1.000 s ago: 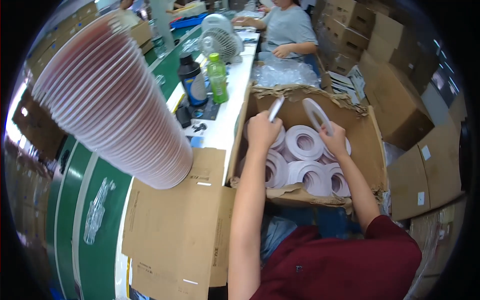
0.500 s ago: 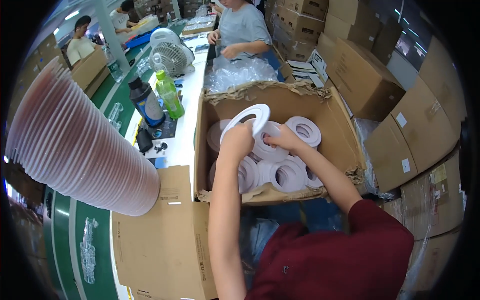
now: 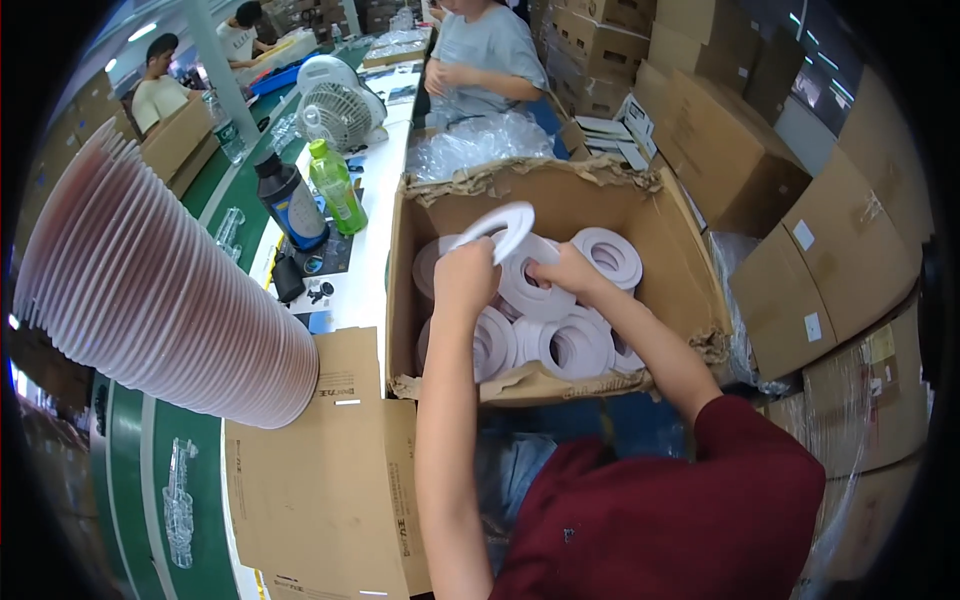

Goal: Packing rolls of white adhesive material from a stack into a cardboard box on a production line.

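Above the torn cardboard box my left hand is closed on a flat white ring, which tilts upward and is a little blurred. My right hand pinches the inner edge of another white ring, which lies on the pile in the box. Several stacks of such rings fill the box floor around both hands. To the left, a tall leaning stack of ribbed, pale pink rings or discs stands on a flattened cardboard sheet.
A green bottle, a dark bottle and a white fan stand on the table at left. Beyond the box, a co-worker in a grey shirt is beside clear plastic bags. Large cartons line the right side.
My left hand has shifted slightly left, and its ring has tipped flatter and lower. My right hand stays at nearly the same spot. The co-worker's hands have come closer together.
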Demonstrator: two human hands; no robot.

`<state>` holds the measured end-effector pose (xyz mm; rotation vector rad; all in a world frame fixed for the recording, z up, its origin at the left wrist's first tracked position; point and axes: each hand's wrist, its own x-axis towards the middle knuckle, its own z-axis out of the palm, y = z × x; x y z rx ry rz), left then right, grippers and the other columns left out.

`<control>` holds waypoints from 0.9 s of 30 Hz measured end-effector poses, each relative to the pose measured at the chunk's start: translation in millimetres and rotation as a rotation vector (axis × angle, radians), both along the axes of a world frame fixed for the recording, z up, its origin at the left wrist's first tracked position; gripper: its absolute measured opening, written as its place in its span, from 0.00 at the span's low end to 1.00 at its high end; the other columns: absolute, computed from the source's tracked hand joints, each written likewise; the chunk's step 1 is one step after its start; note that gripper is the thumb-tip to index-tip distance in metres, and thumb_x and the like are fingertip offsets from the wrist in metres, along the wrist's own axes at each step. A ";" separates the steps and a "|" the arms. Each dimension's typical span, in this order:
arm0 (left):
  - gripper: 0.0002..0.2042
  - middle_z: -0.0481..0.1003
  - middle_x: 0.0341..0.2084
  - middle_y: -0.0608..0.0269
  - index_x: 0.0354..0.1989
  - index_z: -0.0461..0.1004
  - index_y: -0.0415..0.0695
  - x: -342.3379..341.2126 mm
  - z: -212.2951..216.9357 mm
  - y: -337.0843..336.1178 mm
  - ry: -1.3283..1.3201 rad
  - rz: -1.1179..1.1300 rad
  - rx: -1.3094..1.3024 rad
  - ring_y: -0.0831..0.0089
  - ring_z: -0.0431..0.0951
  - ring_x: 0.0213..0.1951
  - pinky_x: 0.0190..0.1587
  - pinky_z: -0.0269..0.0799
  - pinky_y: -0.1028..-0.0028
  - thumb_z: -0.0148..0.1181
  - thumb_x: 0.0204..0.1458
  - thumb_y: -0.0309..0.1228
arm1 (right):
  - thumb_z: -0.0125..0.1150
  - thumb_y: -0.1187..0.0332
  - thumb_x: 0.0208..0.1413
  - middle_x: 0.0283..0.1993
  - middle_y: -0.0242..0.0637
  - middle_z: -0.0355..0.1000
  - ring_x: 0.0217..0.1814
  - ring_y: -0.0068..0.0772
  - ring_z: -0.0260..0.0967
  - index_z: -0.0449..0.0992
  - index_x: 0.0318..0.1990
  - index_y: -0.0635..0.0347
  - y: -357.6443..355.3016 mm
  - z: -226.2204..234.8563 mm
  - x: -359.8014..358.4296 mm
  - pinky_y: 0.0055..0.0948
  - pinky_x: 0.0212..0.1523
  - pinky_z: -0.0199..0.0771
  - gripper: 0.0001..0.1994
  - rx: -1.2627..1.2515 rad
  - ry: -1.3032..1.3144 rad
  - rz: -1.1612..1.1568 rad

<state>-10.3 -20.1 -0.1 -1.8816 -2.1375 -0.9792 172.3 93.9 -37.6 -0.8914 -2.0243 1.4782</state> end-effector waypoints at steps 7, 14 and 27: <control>0.10 0.76 0.20 0.63 0.31 0.77 0.37 -16.5 5.1 -14.2 -0.901 0.038 0.279 0.76 0.75 0.24 0.31 0.71 0.73 0.68 0.47 0.31 | 0.63 0.70 0.51 0.27 0.33 0.73 0.31 0.22 0.70 0.76 0.40 0.64 22.9 38.9 34.8 0.24 0.37 0.70 0.10 -0.012 0.236 -0.063; 0.20 0.79 0.33 0.53 0.42 0.76 0.35 -17.7 -13.3 -7.9 -1.208 -0.130 0.200 0.69 0.79 0.34 0.36 0.73 0.71 0.65 0.51 0.41 | 0.63 0.70 0.51 0.29 0.37 0.74 0.32 0.30 0.72 0.73 0.44 0.65 12.3 32.5 39.2 0.30 0.38 0.73 0.14 -0.605 0.722 0.116; 0.21 0.78 0.30 0.52 0.50 0.66 0.31 2.1 -2.3 -12.5 -1.549 -0.681 -0.019 0.61 0.80 0.37 0.42 0.78 0.63 0.64 0.52 0.29 | 0.68 0.72 0.41 0.61 0.48 0.58 0.63 0.36 0.57 0.52 0.64 0.64 4.1 3.9 0.1 0.34 0.59 0.62 0.41 0.327 0.236 -0.358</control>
